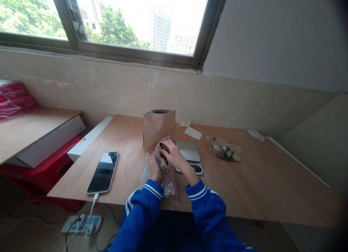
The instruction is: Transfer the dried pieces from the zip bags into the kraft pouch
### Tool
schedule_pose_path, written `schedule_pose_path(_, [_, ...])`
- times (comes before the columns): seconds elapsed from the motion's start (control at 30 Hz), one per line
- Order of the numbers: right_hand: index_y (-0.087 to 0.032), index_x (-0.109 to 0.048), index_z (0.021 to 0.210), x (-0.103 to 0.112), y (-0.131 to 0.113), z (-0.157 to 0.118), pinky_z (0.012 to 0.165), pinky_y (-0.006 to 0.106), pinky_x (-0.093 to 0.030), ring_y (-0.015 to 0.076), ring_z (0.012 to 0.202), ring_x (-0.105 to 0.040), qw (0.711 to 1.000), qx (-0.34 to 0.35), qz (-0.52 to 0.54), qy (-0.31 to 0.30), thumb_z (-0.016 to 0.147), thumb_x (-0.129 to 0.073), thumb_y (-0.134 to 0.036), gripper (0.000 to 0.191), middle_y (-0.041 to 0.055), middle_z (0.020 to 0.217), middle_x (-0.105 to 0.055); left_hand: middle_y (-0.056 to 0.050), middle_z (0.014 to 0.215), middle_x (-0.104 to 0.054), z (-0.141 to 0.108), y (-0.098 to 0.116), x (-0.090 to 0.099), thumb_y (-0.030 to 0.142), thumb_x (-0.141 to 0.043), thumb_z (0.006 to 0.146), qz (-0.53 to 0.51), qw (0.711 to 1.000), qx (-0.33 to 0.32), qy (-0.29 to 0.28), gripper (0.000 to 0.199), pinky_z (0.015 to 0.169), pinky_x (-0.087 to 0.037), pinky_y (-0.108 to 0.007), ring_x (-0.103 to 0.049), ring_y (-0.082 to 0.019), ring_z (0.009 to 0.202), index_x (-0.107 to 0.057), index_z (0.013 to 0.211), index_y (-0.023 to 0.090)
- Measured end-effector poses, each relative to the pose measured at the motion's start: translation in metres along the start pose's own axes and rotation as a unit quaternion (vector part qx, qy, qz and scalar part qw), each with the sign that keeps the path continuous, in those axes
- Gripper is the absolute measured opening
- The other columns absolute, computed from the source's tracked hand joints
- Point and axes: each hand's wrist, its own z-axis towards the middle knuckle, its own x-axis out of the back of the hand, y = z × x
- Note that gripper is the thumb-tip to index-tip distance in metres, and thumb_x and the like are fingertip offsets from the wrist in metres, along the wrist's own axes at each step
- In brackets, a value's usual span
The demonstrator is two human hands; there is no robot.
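The smartphone (103, 172) lies face up at the left of the tabletop (261, 183), its lower end close to the near edge. A white charging cable (92, 212) drops over that edge to a power strip (81, 223) on the floor. A narrow stretch of wood separates the phone from the left hand (156, 172), which is closed around the lower side of a small clear plastic bag (162, 156) of dark and tan pieces. The right hand (174, 154) grips the same bag from above, fingers curled over its top. The bag sits above a larger clear plastic bag (160, 179), which lies beneath the hands and reaches nearly to the near edge. Just behind them stands a brown paper bag (159, 130), upright. The right wrist passes just beside a digital kitchen scale (189, 154). Beyond it, a white card (193, 133) lies toward the far edge. Farther right, well apart from the hands, lies a zip bag of similar pieces (224, 152). The tabletop then runs on a long way to its right end.
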Motion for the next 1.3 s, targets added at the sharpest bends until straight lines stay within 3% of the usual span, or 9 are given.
schedule_pose_path(0.27, [-0.019,-0.053,0.086,0.005,0.005,-0.002,0.076,0.030,-0.047,0.0168,0.081,-0.056,0.999,-0.025,0.014,0.015,0.090,-0.051,-0.026,0.008,0.0038,0.090,-0.058,-0.011,0.107,-0.072,-0.005,0.005,-0.003,0.043,-0.059,0.083,-0.010,1.000,0.010,-0.007,0.035,0.091,-0.051,-0.036,-0.067,-0.025,0.101,-0.071,0.101,0.015])
schedule_pose_path(0.57, [-0.021,-0.052,0.091,0.006,0.016,-0.005,0.081,0.032,-0.049,0.0198,0.090,-0.059,0.994,-0.062,0.082,0.027,0.092,-0.045,-0.039,0.020,0.0055,0.094,-0.060,-0.009,0.097,-0.074,-0.004,0.006,-0.003,0.040,-0.059,0.084,-0.006,1.000,0.018,0.014,0.030,0.088,-0.052,-0.035,-0.068,-0.024,0.092,-0.070,0.094,0.015])
schedule_pose_path(0.83, [-0.020,-0.056,0.088,0.010,0.018,-0.007,0.086,0.034,-0.048,0.0202,0.095,-0.059,0.997,-0.054,0.050,0.027,0.094,-0.045,-0.046,0.029,0.0061,0.095,-0.059,-0.008,0.090,-0.074,-0.007,0.011,-0.008,0.039,-0.056,0.086,-0.030,0.999,0.029,0.023,0.031,0.085,-0.052,-0.033,-0.069,-0.021,0.088,-0.069,0.093,0.013])
schedule_pose_path(1.0, [-0.020,-0.058,0.077,0.013,0.014,-0.008,0.084,0.033,-0.048,0.0181,0.087,-0.059,0.997,-0.065,0.026,0.010,0.094,-0.047,-0.047,0.033,0.0056,0.093,-0.058,-0.008,0.091,-0.074,-0.004,0.007,-0.004,0.041,-0.056,0.086,-0.023,0.999,0.032,0.014,0.032,0.079,-0.053,-0.032,-0.069,-0.020,0.084,-0.069,0.093,0.013])
schedule_pose_path(1.2, [-0.021,-0.050,0.071,0.010,0.014,-0.012,0.076,0.032,-0.048,0.0175,0.078,-0.058,0.993,-0.115,-0.031,-0.005,0.089,-0.053,-0.043,0.028,0.0035,0.085,-0.056,-0.008,0.091,-0.074,-0.004,0.005,-0.002,0.045,-0.058,0.085,0.003,1.000,0.019,0.024,0.035,0.078,-0.053,-0.031,-0.069,-0.019,0.083,-0.071,0.092,0.013])
schedule_pose_path(1.3, [-0.022,-0.049,0.078,0.007,0.016,-0.012,0.072,0.032,-0.048,0.0181,0.076,-0.059,0.990,-0.137,-0.018,-0.013,0.088,-0.054,-0.039,0.020,0.0025,0.082,-0.059,-0.009,0.095,-0.074,-0.007,0.008,-0.003,0.047,-0.060,0.084,0.014,1.000,-0.004,0.014,0.039,0.080,-0.053,-0.032,-0.070,-0.020,0.086,-0.071,0.096,0.012])
